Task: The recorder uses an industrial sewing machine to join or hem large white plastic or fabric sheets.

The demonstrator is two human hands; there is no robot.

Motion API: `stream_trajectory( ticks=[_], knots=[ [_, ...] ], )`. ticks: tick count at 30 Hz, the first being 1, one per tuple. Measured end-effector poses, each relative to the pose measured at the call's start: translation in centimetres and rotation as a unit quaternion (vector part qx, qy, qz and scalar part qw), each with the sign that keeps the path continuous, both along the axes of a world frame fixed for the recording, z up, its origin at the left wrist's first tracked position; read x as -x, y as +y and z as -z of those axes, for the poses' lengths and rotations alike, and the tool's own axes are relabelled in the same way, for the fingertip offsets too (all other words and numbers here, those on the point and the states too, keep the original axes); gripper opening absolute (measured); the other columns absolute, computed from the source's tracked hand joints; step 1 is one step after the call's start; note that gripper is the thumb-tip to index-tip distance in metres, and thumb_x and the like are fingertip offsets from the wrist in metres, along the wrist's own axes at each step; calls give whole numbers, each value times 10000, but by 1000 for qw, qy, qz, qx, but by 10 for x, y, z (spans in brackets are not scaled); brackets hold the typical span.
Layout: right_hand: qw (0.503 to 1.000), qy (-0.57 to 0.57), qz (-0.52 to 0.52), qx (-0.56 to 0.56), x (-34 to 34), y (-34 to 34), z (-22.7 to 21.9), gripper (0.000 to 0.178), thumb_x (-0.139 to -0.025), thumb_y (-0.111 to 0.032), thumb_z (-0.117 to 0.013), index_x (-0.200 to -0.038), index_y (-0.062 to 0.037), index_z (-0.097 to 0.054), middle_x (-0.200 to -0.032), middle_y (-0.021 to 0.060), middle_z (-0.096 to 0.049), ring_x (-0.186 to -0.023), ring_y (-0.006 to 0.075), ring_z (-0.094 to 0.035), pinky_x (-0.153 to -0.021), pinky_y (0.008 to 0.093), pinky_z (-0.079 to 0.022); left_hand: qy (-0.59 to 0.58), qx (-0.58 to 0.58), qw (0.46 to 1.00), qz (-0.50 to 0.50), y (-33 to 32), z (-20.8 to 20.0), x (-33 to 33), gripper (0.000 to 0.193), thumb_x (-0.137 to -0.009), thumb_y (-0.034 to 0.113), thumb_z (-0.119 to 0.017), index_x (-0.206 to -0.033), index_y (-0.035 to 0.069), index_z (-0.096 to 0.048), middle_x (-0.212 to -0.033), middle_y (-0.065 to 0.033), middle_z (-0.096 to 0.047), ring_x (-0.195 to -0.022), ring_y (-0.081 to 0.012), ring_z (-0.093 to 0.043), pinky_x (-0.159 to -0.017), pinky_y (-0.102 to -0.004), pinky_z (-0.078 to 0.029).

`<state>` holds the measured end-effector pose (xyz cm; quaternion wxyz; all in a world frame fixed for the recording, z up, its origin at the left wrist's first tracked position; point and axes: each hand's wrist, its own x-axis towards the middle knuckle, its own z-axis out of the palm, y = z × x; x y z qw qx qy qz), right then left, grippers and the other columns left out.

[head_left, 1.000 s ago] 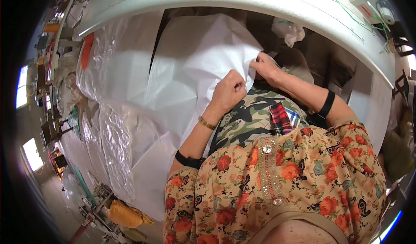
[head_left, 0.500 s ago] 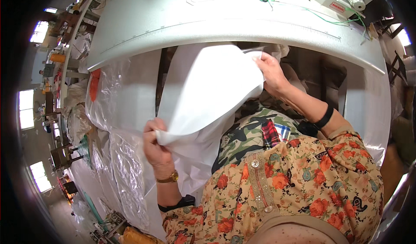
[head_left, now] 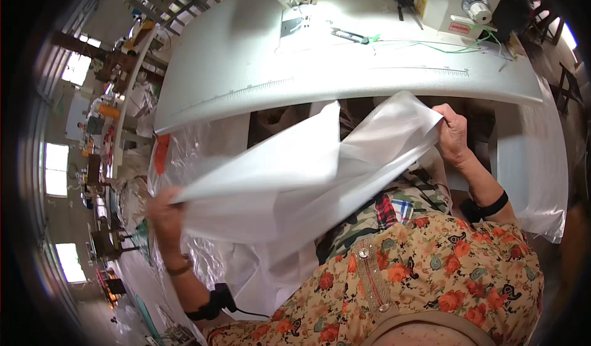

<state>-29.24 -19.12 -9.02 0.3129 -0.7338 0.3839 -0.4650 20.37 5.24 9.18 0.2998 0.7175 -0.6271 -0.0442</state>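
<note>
A large piece of white fabric (head_left: 277,186) stretches between my two hands in front of the table edge, its lower folds hanging over my lap. My left hand (head_left: 166,214), smeared by motion, grips the fabric's left end. The right hand (head_left: 454,134) is closed on the opposite corner, just below the table's front edge. Beyond the fabric stands a sewing machine (head_left: 434,4) on a pale table (head_left: 246,63) with a ruler scale printed along its front. Thread snips (head_left: 349,35) with green thread lie on that table near the needle area.
Clear plastic sheeting (head_left: 212,146) hangs at the left below the table, beside an orange-red piece (head_left: 162,153). A dark tool (head_left: 406,9) lies by the machine's body. Farther left, other worktables (head_left: 126,112) and bright windows (head_left: 56,169) line the room.
My hands have moved apart, the left outward to the left and the right outward to the right, pulling the fabric wide. The view has shifted so more of the sewing machine shows.
</note>
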Motion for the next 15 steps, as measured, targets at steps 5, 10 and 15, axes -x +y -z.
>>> stream_trajectory(
  ticks=[5,10,15],
  knots=[
    [967,125,213,-68,81,-21,109,209,-933,-169,-526,-934,3,-644,-881,202,-632,-795,291,-615,-725,395,-481,121,155,959,-206,17,-84,-140,165,-891,64,-571,-1013,-19,-645,-929,-40,-664,-780,-165,-619,-734,-314,-502],
    [828,344,340,-285,170,-11,200,353,-856,-321,-594,-1049,-38,-676,-1063,226,-655,-1074,396,-590,-887,493,-468,-345,205,906,-130,-14,-166,-64,251,-964,145,-505,-1127,1,-629,-1028,-89,-684,-854,-188,-658,-761,-320,-524],
    [858,465,193,-102,140,-14,133,324,-876,-235,-591,-1127,-32,-617,-1040,186,-662,-979,380,-636,-814,448,-505,-403,193,891,-78,-32,-196,-71,270,-982,188,-493,-1126,7,-632,-1023,-112,-684,-868,-217,-667,-763,-327,-526]
  ],
)
